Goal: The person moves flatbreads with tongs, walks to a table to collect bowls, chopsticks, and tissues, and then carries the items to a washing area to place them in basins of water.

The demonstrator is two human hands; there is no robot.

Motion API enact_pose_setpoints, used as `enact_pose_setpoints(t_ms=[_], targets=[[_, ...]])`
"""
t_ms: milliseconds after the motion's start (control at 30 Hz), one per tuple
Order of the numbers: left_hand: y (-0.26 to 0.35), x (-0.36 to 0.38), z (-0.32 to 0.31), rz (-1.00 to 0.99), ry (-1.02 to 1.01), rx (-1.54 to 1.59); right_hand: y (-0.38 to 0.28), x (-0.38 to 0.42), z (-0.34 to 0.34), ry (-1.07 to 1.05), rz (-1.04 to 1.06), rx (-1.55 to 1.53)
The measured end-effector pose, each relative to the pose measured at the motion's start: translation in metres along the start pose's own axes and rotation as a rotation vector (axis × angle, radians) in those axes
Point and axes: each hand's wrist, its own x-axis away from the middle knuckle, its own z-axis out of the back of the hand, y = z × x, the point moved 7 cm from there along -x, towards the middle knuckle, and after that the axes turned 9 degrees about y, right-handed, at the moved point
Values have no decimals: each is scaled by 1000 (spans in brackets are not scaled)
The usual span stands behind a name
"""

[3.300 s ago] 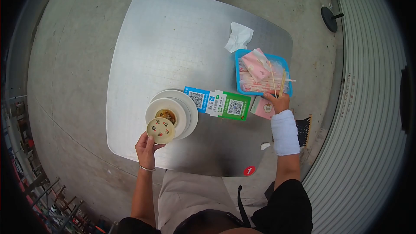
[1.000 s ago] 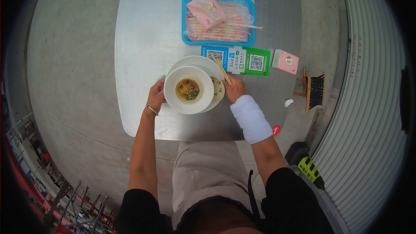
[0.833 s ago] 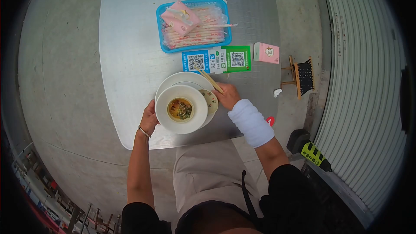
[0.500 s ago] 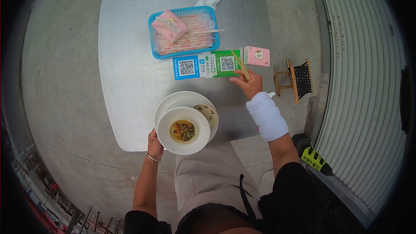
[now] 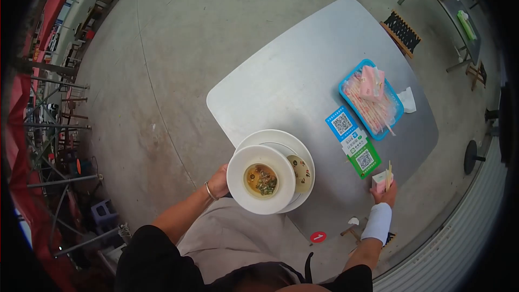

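Note:
My left hand (image 5: 219, 181) is closed on the rim of a stack of white bowls, held over the near edge of the table. The upper bowl (image 5: 240, 176) contains thin brown broth (image 5: 262, 180) with chopped green bits at its bottom. Beneath it a wider bowl (image 5: 303, 146) shows leftover liquid with dark specks (image 5: 299, 174) on its right side. My right hand (image 5: 385, 194) grips a pair of chopsticks (image 5: 389, 172), pointing away from me. These overlap a pink-and-white tissue pack (image 5: 380, 179) right at my fingers, beside the green end of a QR-code card (image 5: 364, 158).
A blue basket (image 5: 346, 93) on the metal table (image 5: 281, 70) holds wrapped chopsticks and a pink tissue pack (image 5: 372, 84). Crumpled white tissue (image 5: 407, 100) lies beside it. Folding stools (image 5: 401, 32) stand around, with another table (image 5: 451, 8) far right.
My view has turned left, so the table appears rotated and further right. My right hand has come nearer the tissue pack with the chopsticks; the bowls stay in my left hand.

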Motion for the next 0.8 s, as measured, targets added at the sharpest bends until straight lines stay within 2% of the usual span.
enact_pose_setpoints(t_ms=[67,100,133,167,200,300,400,500,633,700,800], targets=[[14,28,22,-26,45,67,-51,50,19,2,35,-123],[19,41,38,-76,23,117,-47,73,15,-29,10,-214],[24,57,56,-105,38,166,-64,100,15,-84,-28,-306],[29,73,73,-126,43,211,-87,129,18,-98,-20,-272],[35,87,91,-144,39,248,-99,153,12,-171,-42,-410],[51,133,155,-204,98,389,-139,205,-11,-248,195,-294],[63,184,237,-249,194,510,-215,244,-42,-394,227,-277],[75,235,325,-304,269,632,-307,279,-71,-492,417,-297],[87,319,433,-384,422,674,-415,320,-118,-527,478,-258],[109,357,476,-416,526,755,-512,362,-100,-580,402,-271],[87,378,558,-556,670,898,-576,375,-153,-638,518,-185]])
